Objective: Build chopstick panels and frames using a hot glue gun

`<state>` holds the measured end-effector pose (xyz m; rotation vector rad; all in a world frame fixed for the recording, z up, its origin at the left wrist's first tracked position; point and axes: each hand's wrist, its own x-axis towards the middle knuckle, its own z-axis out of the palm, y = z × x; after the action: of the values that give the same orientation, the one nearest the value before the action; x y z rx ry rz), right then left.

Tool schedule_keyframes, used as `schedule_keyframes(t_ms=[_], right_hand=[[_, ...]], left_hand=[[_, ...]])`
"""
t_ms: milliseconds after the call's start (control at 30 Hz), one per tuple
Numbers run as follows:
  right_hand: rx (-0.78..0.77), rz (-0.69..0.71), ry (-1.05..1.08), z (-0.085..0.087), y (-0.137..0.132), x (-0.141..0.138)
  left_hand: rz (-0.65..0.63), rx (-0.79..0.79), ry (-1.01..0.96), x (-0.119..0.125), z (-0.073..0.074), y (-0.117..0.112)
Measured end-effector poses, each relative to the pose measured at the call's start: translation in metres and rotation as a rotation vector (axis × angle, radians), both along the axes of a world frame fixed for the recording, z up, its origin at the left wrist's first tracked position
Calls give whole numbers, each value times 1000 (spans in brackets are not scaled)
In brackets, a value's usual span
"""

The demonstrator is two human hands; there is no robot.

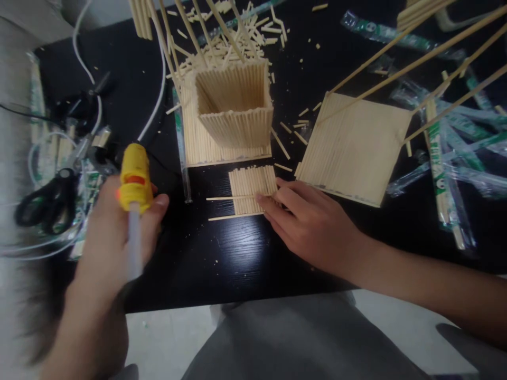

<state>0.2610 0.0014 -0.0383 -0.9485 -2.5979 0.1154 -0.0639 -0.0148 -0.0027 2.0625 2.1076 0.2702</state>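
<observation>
My left hand (114, 221) is wrapped round a yellow glue gun (134, 177), with a clear glue stick (134, 237) sticking out of its back end toward me. The gun's nozzle is hidden. On the black table, my right hand (301, 214) rests its fingertips on the right part of a small panel of short wooden sticks (245, 182) laid side by side. One thin stick (219, 198) lies across this panel, and another stick (222, 217) runs along its near edge. Both poke out to the left; their right ends are under my fingers.
Behind the panel stands a stick-built box (237, 129) on a square base. To the right lies a larger stick panel (356, 148) with long upright sticks. Cut pieces (237, 42) are heaped at the back. Scissors (59, 200) lie left, plastic wrappers (471, 126) right.
</observation>
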Motion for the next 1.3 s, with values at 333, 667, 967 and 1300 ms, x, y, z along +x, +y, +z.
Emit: schedule_keyframes(t_ms=[333,667,967,1300], right_hand=[[14,1,20,-2,0,0],[3,7,4,-2,0,1],[28,-6,14,0,0,0],[-9,16,-1,0,2,1]], left_hand=[[-235,79,230,20,-2,14],[-257,4,276,4,-3,22],[-285,32,212,14,21,12],[-607,60,-60,75,7,27]])
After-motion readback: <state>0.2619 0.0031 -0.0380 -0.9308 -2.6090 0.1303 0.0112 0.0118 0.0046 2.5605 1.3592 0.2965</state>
